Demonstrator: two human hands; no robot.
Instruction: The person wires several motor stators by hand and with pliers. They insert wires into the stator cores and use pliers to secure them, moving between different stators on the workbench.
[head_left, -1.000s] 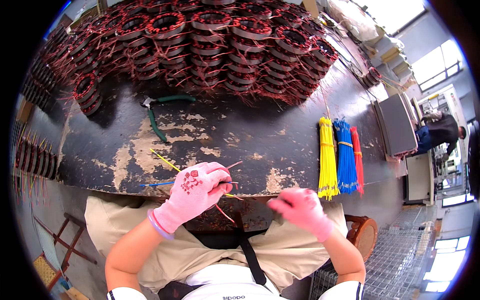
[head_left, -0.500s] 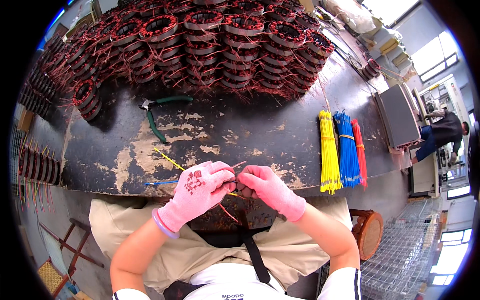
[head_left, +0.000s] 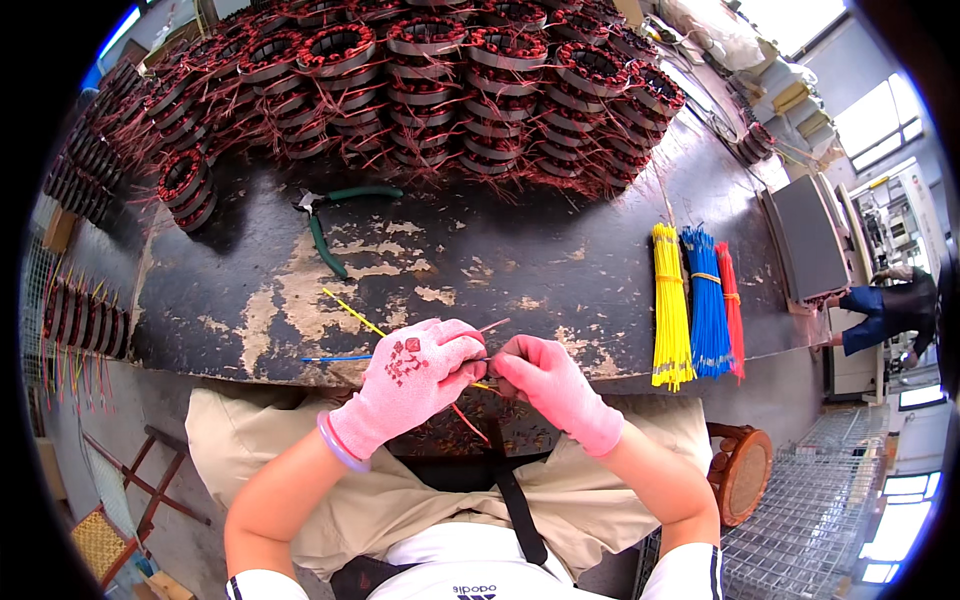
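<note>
A dark desk (head_left: pixel 520 245) spread across the middle of the frame, its front edge curving along below. The finish had worn through in pale patches (head_left: pixel 262 325), mostly left of centre (a few smaller ones lay scattered toward the right). Along the top of the frame, crowded stacks of wire-wound rings (head_left: pixel 422 98) covered the back, red wire ends sprawling from them. One short stack (head_left: pixel 187 200) leaned apart at upper left. Green-handled pliers (head_left: pixel 320 238) lay splayed open left of centre. Right of centre, side by side, rested a yellow wire bundle (head_left: pixel 670 310), a blue wire bundle (head_left: pixel 708 305) and a thinner red wire bundle (head_left: pixel 734 312), each banded.
</note>
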